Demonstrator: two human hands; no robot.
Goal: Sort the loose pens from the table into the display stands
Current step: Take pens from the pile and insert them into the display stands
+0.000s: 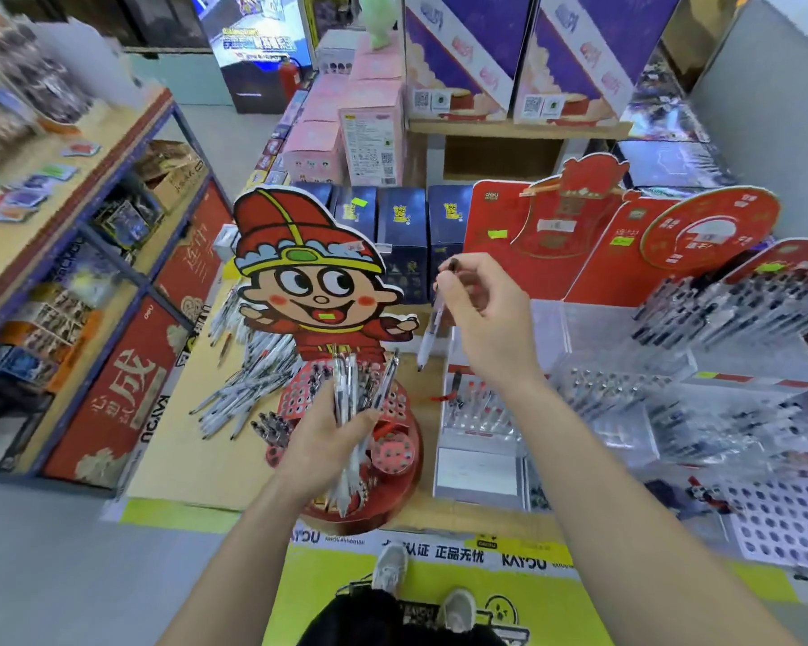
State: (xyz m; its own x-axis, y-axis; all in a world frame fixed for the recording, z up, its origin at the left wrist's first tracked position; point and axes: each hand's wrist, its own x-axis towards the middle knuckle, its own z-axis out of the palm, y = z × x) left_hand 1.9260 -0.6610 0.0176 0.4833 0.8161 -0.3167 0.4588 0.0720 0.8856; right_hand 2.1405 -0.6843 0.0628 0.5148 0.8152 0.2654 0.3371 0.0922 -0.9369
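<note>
My left hand [327,440] grips a bundle of several white pens [353,389], held over the round red display stand [395,452] with the cartoon figure board [309,282]. My right hand [486,314] pinches a single white pen [432,319] near its dark top end, tip pointing down, above the gap between the red stand and the clear acrylic stand [476,412]. A heap of loose white pens [248,380] lies on the table to the left of the red stand.
Clear tiered stands full of pens [719,314] fill the right side. Dark blue boxes [402,226] and red display boards [574,235] stand behind. A shelf with red boxes [127,380] runs along the left. My shoes [393,566] stand on a yellow floor mat.
</note>
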